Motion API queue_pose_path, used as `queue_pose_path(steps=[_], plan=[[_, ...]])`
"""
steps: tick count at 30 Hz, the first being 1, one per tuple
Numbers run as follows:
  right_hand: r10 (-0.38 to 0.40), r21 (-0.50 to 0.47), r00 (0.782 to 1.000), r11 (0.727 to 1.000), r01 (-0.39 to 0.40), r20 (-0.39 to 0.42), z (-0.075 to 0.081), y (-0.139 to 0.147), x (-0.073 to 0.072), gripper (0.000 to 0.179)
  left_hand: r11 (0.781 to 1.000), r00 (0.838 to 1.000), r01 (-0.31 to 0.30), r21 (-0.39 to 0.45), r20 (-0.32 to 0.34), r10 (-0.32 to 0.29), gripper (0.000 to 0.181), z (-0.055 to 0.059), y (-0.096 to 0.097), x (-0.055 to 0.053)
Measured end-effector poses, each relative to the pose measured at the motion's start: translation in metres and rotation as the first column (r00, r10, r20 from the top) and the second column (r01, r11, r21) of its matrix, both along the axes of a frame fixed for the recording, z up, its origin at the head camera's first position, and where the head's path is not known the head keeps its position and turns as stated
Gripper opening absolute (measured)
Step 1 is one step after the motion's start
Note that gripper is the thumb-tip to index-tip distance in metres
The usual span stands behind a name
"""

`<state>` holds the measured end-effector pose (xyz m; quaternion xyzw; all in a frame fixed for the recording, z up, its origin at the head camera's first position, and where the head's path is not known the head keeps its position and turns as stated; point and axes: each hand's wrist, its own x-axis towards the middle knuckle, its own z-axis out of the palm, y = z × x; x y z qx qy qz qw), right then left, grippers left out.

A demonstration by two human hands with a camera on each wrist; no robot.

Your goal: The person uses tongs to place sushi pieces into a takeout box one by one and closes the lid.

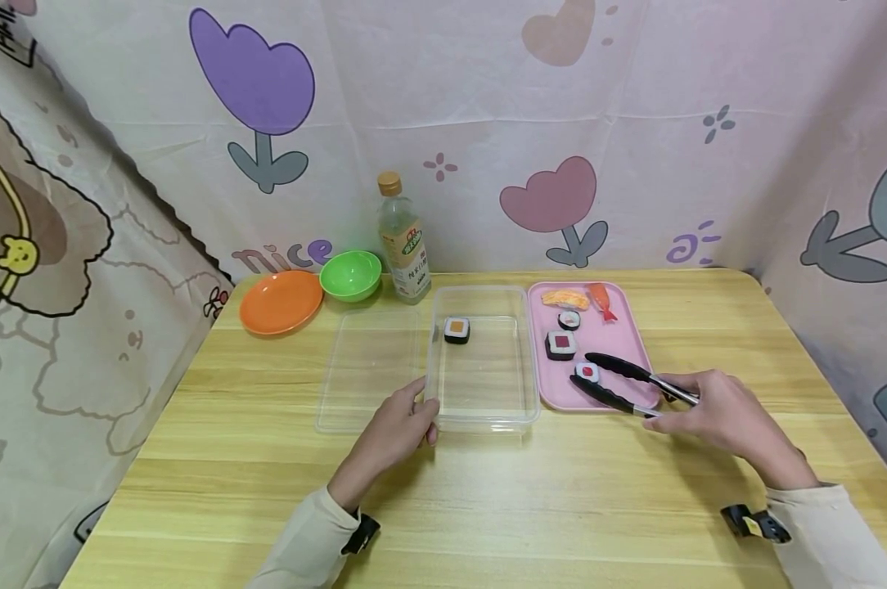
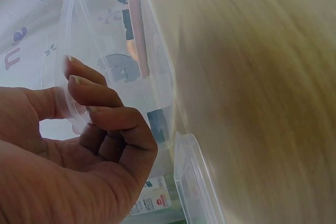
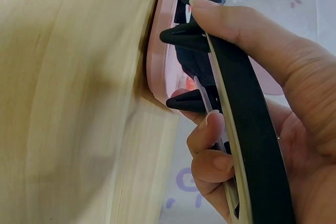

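My left hand grips the left rim of a clear plastic container, fingers and thumb on either side of the wall in the left wrist view. Inside the container sits one toy sushi roll with an orange centre. On the right, my right hand holds black-tipped tongs over a pink tray. The tong tips stand either side of a small red-centred sushi roll. Behind it on the tray lie a square roll, a smaller roll, a nigiri and a red shrimp piece.
A clear lid lies flat left of the container. Along the back stand an orange plate, a green bowl and a labelled bottle. A printed cloth hangs behind the wooden table.
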<state>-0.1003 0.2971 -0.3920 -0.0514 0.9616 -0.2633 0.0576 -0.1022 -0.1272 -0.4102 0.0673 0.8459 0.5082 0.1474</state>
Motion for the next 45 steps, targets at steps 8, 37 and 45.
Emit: queue_pose_path(steps=[8,37,45], plan=[[0.005,-0.008,1.0,1.0,-0.005,-0.011,-0.003,0.0,0.001,0.081,1.0,1.0,0.004,-0.001,-0.005,-0.004,0.046,0.0,-0.001,0.0],[-0.025,0.005,1.0,1.0,0.025,0.009,0.038,0.002,-0.014,0.083,1.0,1.0,0.001,-0.002,-0.005,-0.001,0.046,0.001,0.0,0.0],[-0.009,0.014,1.0,1.0,0.009,-0.027,0.052,-0.005,-0.024,0.078,1.0,1.0,-0.005,-0.003,-0.002,0.005,0.048,0.0,0.0,-0.001]])
